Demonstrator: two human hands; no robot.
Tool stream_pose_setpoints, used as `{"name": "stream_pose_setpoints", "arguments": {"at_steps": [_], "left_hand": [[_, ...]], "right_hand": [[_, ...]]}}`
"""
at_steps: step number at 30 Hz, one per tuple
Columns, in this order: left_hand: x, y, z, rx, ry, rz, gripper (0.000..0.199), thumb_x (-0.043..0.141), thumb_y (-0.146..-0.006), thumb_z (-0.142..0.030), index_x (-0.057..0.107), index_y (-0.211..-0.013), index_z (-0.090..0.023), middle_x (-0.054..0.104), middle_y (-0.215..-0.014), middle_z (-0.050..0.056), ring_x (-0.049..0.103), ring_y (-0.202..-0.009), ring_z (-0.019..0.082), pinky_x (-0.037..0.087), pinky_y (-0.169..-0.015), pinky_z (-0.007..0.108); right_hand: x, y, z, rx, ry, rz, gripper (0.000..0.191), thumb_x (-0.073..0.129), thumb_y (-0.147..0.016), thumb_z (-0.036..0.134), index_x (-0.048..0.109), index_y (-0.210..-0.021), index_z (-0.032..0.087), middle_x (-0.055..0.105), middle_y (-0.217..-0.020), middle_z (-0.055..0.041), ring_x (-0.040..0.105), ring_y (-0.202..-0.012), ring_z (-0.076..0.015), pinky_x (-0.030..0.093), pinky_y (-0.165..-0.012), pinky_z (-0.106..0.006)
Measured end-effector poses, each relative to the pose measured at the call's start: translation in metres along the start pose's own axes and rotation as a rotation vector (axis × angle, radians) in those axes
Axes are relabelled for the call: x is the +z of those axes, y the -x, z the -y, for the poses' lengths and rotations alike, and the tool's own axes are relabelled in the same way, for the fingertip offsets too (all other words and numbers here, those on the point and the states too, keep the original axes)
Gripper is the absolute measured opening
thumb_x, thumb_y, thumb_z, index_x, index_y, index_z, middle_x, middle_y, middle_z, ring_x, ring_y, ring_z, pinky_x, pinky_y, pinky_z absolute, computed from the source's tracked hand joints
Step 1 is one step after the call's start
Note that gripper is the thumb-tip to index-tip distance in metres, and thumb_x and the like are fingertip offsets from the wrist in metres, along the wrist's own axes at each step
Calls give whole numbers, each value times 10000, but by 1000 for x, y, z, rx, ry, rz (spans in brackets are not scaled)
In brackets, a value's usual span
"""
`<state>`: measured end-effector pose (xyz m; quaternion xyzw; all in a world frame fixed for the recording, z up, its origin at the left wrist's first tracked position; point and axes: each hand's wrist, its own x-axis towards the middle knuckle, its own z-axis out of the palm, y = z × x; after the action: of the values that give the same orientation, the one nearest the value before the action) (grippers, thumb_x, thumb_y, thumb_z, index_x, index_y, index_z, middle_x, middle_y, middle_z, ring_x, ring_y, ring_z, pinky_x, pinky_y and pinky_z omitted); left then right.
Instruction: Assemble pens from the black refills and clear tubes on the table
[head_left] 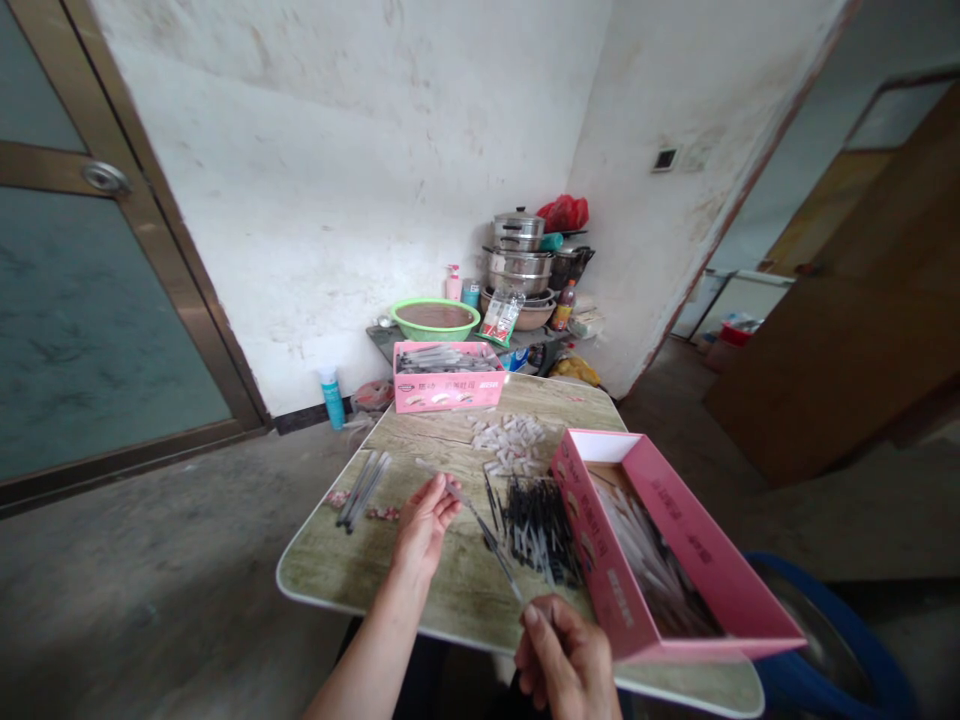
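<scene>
A slim pen refill (491, 543), dark in the middle with pale ends, stretches between my two hands above the table. My left hand (424, 525) pinches its far end, where a short translucent piece sticks out beyond the fingertips. My right hand (566, 655) is closed around the near end, by the table's front edge. To the right lies a heap of black and clear pen parts (540, 530). Small whitish pieces (514, 440) are scattered behind it. Several grey-and-clear pens (364, 490) lie side by side left of my left hand.
A long pink box (611, 555) with pale tubes stands on the table (322, 575) at right. Another pink box (450, 392), full of pens, stands at the far edge. Behind are a green basin (435, 318) and stacked steamer pots (519, 262). A blue can (332, 398) is on the floor.
</scene>
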<state>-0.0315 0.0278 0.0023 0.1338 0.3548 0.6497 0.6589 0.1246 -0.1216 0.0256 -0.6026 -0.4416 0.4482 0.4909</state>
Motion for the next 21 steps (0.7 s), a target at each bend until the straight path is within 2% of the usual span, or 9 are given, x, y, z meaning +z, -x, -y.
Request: {"name": "stream_pose_setpoints", "arguments": {"at_steps": [6,15,21], "left_hand": [[-1,1,2,-16,-25,16,194,773,-691,-250,679,-814,-134,717,-777,55,680,-714,140,521,-596,203],[-4,1,-2,-47,-102,103,259,819,-606,-277,690,-756,-111,686,-659,26,599,-517,90,494,-498,191],[-9,-2,-8,-57,-185,126,264,823,-594,-294,694,-731,-110,686,-656,27,566,-467,70,456,-449,178]], "right_hand": [[0,-1,-1,-11,23,4,492,536,-783,632,528,-593,179,522,-463,2,476,-383,-107,282,-339,-174],[2,-4,2,-69,34,29,500,524,-796,630,508,-578,180,492,-437,16,464,-370,-98,282,-343,-172],[0,-3,5,-27,38,48,489,536,-788,626,505,-591,180,509,-457,16,473,-373,-95,297,-347,-171]]}}
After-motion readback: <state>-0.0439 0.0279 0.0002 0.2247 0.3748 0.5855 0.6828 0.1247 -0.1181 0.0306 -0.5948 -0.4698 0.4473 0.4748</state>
